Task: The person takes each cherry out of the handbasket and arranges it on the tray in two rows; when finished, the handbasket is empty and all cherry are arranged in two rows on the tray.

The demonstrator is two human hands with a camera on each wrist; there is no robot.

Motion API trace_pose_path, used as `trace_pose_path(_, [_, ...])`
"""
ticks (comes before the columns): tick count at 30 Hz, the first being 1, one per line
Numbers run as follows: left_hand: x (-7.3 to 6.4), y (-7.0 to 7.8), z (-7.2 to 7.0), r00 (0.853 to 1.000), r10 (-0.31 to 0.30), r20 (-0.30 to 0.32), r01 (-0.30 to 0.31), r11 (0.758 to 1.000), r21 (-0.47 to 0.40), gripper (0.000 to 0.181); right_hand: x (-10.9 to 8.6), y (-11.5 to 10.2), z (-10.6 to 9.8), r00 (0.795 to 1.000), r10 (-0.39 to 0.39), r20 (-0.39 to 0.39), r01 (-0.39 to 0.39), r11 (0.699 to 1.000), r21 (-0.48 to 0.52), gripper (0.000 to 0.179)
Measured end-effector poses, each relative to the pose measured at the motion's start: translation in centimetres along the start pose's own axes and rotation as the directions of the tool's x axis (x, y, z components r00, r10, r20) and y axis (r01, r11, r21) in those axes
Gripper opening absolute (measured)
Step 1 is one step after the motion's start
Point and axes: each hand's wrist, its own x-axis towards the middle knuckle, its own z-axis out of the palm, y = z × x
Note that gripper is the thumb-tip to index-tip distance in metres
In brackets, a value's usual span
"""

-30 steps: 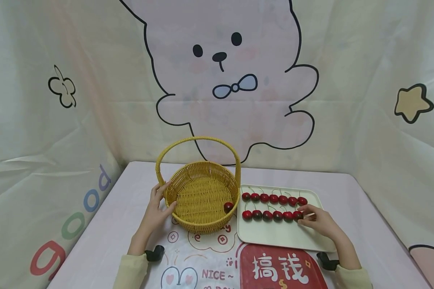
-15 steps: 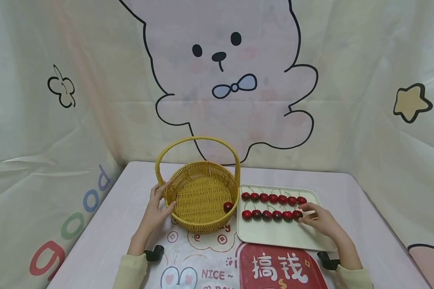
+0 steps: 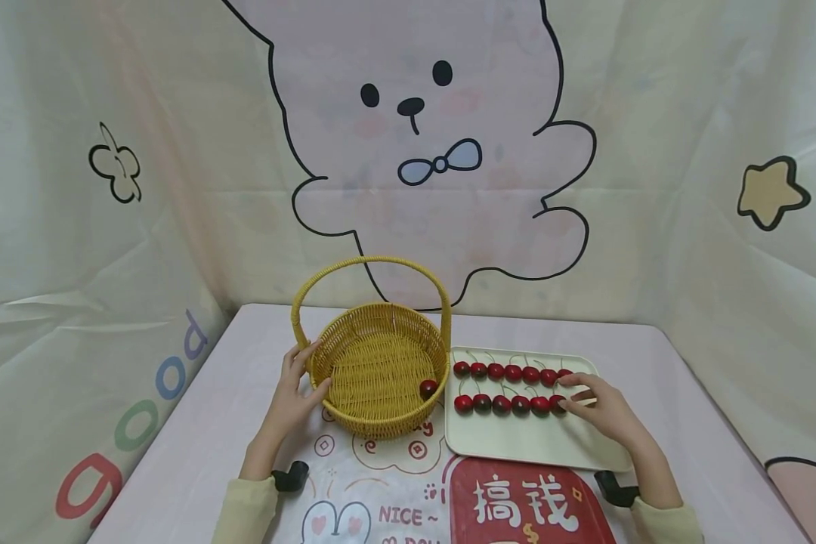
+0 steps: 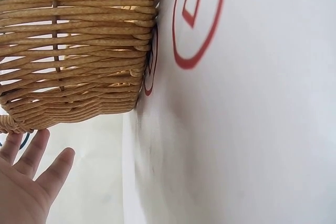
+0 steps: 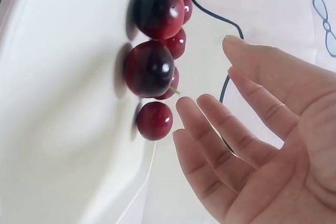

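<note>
A yellow woven basket (image 3: 381, 370) with a tall arched handle stands on the table, one dark red cherry (image 3: 428, 389) inside near its right wall. My left hand (image 3: 298, 387) rests against the basket's left side, fingers and thumb spread and fairly straight along the rim; the left wrist view shows fingertips at the wicker. To the right lies a cream tray (image 3: 510, 440) bearing two rows of stemmed cherries. Over its right end, my right hand (image 3: 601, 408) holds nothing, fingers apart, beside the last cherry (image 5: 149, 69) of the front row and overlapping the back row's end.
A printed mat (image 3: 408, 491) with drawings and a red panel covers the front of the table. The tray stands close to the basket's right side. Behind the table hangs a cloth backdrop (image 3: 503, 227) with a bear drawing; cloth sides flank both edges.
My right hand has shifted slightly up and toward the back row, partly covering that row's last cherry. My left hand and the basket stay put.
</note>
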Motion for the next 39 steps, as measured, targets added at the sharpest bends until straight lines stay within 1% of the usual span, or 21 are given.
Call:
trace_pose_path(5, [0.0, 0.0, 0.0, 1.0, -0.002, -0.004, 0.002, 1.0, -0.01, 0.067, 0.1, -0.6, 0.2, 1.0, -0.019, -0.009, 0.019, 1.0, 0.016, 0.039])
trace_pose_path(12, [0.1, -0.2, 0.0, 1.0, 0.004, 0.0, -0.004, 1.0, -0.013, 0.067, 0.5, -1.5, 1.1, 0.993, -0.103, -0.052, 0.104, 0.994, 0.02, 0.035])
trace_pose_path(17, [0.0, -0.2, 0.0, 1.0, 0.006, -0.001, -0.006, 1.0, -0.021, 0.067, 0.6, -2.5, 2.1, 0.984, -0.156, -0.081, 0.158, 0.987, 0.025, 0.03])
trace_pose_path(22, [0.0, -0.1, 0.0, 1.0, 0.005, -0.001, -0.005, 1.0, -0.021, 0.066, 0.9, -4.0, 3.3, 0.975, -0.199, -0.099, 0.204, 0.978, 0.045, 0.029])
trace_pose_path(26, [-0.1, -0.1, 0.0, 1.0, 0.001, 0.001, -0.001, 1.0, -0.017, 0.067, 1.2, -5.2, 4.2, 0.96, -0.257, -0.111, 0.264, 0.963, 0.054, 0.028])
trace_pose_path(31, [0.0, -0.1, 0.1, 1.0, 0.001, -0.003, -0.001, 1.0, -0.01, 0.066, 1.9, -6.7, 4.9, 0.938, -0.33, -0.107, 0.336, 0.94, 0.05, 0.028])
trace_pose_path(39, [-0.1, -0.1, 0.1, 1.0, 0.001, -0.006, -0.001, 1.0, -0.017, 0.066, 3.1, -9.6, 5.8, 0.932, -0.358, -0.056, 0.362, 0.927, 0.096, 0.026])
